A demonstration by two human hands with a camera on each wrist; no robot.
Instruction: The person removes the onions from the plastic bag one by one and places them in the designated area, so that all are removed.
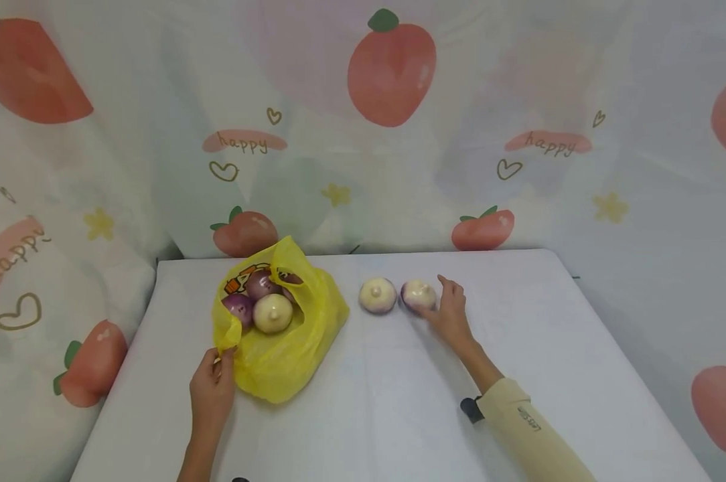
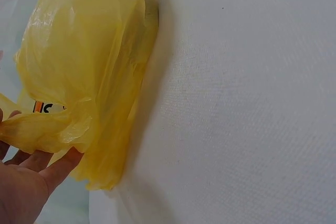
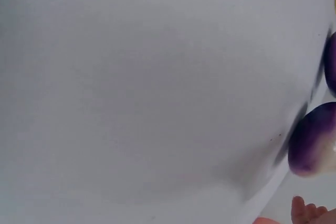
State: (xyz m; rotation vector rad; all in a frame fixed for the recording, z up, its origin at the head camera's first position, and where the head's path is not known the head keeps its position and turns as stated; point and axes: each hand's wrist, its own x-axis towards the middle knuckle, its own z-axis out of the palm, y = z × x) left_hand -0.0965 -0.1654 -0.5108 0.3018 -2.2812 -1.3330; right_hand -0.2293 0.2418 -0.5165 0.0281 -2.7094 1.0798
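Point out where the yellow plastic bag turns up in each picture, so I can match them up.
Head: the yellow plastic bag is left of centre, onions showing in its mouth, its near edge pinched by the left hand.
Left wrist: upper left, with the left hand's fingers on it.
Right wrist: not clearly in it; a thin yellowish sliver at the top right edge is too little to tell.
Shared landmark: the white tabletop, in all three.
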